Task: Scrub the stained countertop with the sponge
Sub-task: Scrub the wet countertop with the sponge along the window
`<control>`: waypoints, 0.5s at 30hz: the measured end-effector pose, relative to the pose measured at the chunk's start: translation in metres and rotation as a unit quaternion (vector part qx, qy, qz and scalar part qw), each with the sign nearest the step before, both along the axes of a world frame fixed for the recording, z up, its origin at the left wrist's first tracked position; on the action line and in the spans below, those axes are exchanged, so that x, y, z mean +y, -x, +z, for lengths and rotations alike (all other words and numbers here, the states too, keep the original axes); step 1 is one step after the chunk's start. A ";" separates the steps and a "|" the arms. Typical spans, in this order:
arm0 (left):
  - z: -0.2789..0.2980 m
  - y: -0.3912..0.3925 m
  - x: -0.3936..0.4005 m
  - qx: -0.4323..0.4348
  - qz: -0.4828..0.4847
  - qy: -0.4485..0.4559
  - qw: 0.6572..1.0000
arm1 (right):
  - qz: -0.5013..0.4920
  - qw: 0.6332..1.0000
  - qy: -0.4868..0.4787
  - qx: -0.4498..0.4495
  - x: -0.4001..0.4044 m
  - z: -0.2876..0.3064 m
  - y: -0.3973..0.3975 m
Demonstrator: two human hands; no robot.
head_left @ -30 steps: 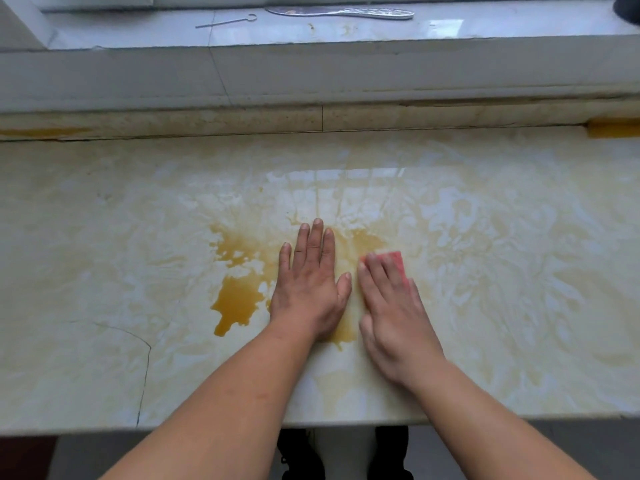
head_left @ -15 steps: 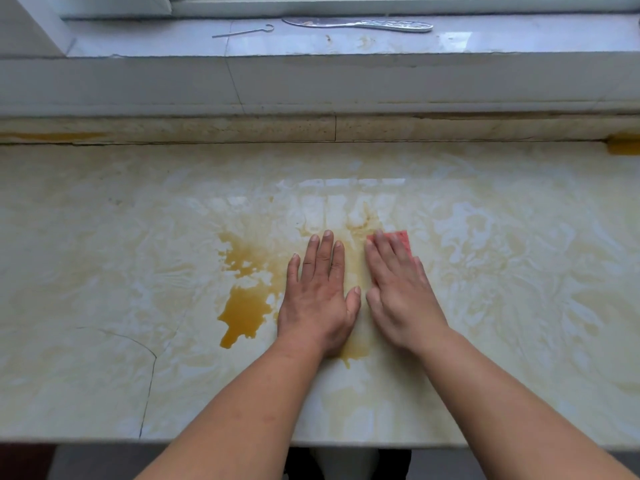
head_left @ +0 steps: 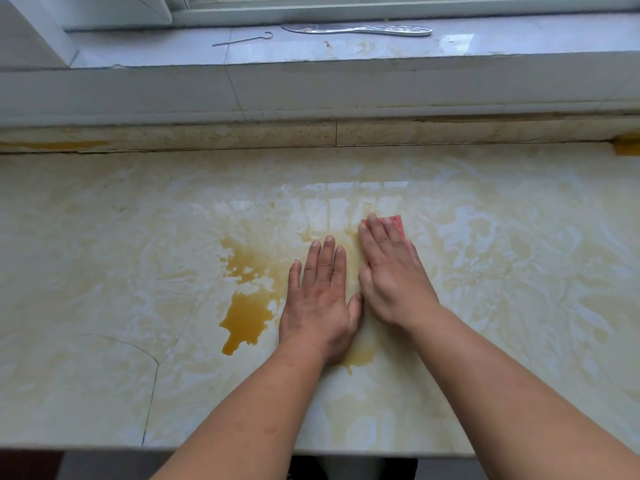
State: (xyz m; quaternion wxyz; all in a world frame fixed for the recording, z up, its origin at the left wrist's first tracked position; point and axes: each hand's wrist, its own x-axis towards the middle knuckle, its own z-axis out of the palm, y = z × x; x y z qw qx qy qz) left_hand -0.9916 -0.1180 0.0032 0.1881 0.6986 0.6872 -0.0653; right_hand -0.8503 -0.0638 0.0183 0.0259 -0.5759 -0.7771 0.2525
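Observation:
A pale marbled countertop (head_left: 104, 271) carries a brownish-yellow stain (head_left: 247, 315) left of centre, with thinner smears under and beyond my hands. My right hand (head_left: 391, 271) lies flat on a pink sponge (head_left: 398, 225), pressing it onto the counter; only the sponge's far right corner shows past my fingers. My left hand (head_left: 320, 303) rests flat on the counter beside it, fingers together, thumb touching my right hand, holding nothing. A small patch of stain (head_left: 358, 358) shows under my left wrist.
A low speckled backsplash (head_left: 242, 135) and a grey window ledge (head_left: 311, 53) run along the far side. On the ledge lie a metal utensil (head_left: 360, 29) and a thin wire hook (head_left: 242, 39). A crack (head_left: 152, 379) crosses the counter near left. Something yellow (head_left: 628, 147) sits far right.
My right hand has slid the sponge away from me, toward the backsplash. My left hand stays planted on the counter. The view has tilted up a little.

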 end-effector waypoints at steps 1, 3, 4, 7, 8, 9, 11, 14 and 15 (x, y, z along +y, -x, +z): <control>0.000 0.001 -0.001 0.000 -0.001 0.000 1.000 | 0.003 1.000 -0.001 -0.005 0.003 0.000 0.001; -0.001 0.001 -0.001 0.001 -0.002 -0.002 1.000 | 0.012 1.000 -0.005 -0.003 -0.010 0.002 -0.006; -0.001 0.001 -0.001 0.003 -0.002 -0.004 1.000 | 0.019 1.000 -0.008 0.001 -0.022 0.002 -0.012; 0.001 0.001 -0.002 0.000 -0.006 -0.003 1.000 | 0.032 0.999 -0.008 -0.002 -0.060 0.002 -0.036; 0.001 0.001 -0.002 -0.003 -0.006 -0.003 1.000 | 0.027 1.000 -0.007 -0.005 -0.065 0.001 -0.043; 0.000 0.001 -0.002 -0.005 -0.006 -0.005 1.000 | 0.016 1.000 -0.007 -0.006 -0.062 -0.001 -0.047; 0.000 0.001 -0.002 -0.010 -0.004 -0.012 1.000 | -0.016 1.000 -0.007 -0.006 -0.040 -0.003 -0.045; -0.004 0.001 -0.004 -0.015 -0.005 -0.029 0.999 | -0.041 0.999 -0.010 -0.001 0.016 -0.006 -0.026; -0.005 0.001 -0.004 -0.016 -0.005 -0.034 0.999 | -0.040 0.999 -0.009 -0.002 0.035 -0.006 -0.017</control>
